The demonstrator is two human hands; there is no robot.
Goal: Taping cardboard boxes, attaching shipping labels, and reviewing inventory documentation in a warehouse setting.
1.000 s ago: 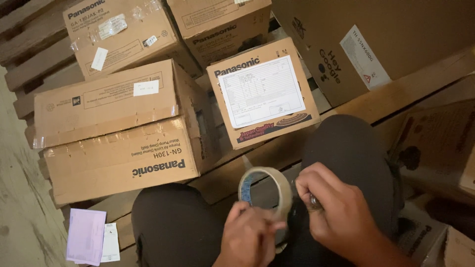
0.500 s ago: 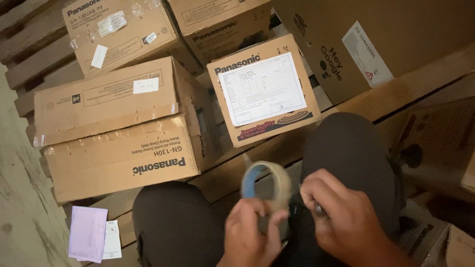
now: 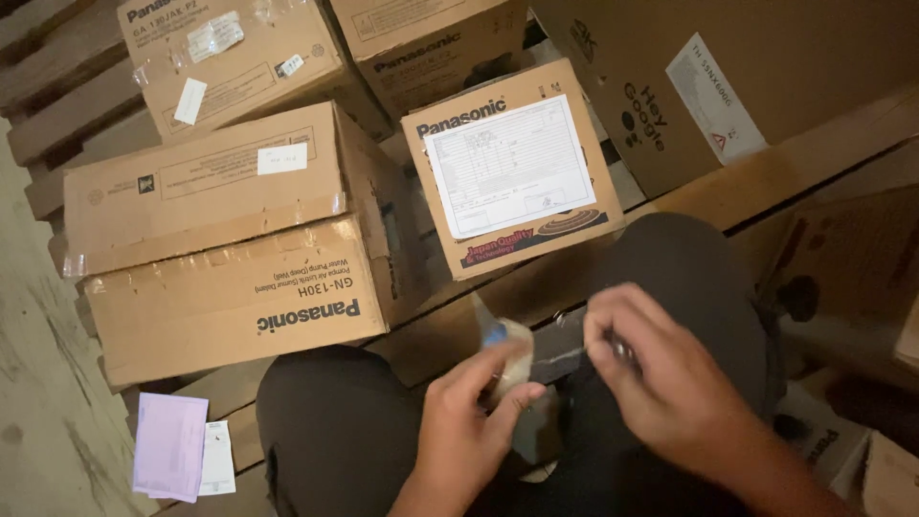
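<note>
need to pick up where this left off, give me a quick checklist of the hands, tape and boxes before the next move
1. Left hand grips the roll of clear packing tape: ok.
2. Right hand pinches the pulled strip of tape: ok.
3. Strip free of twists: cannot tell, blurred.
4. Small brown cardboard box with white sheet within reach: ok.
5. Its flaps shut: ok.
6. Pink paper slip clear of the knees: ok.

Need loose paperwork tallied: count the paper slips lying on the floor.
2, both at lower left beside the person's knee: a pink slip and a small white slip tucked against its right edge. More may hide beneath the boxes.
</note>
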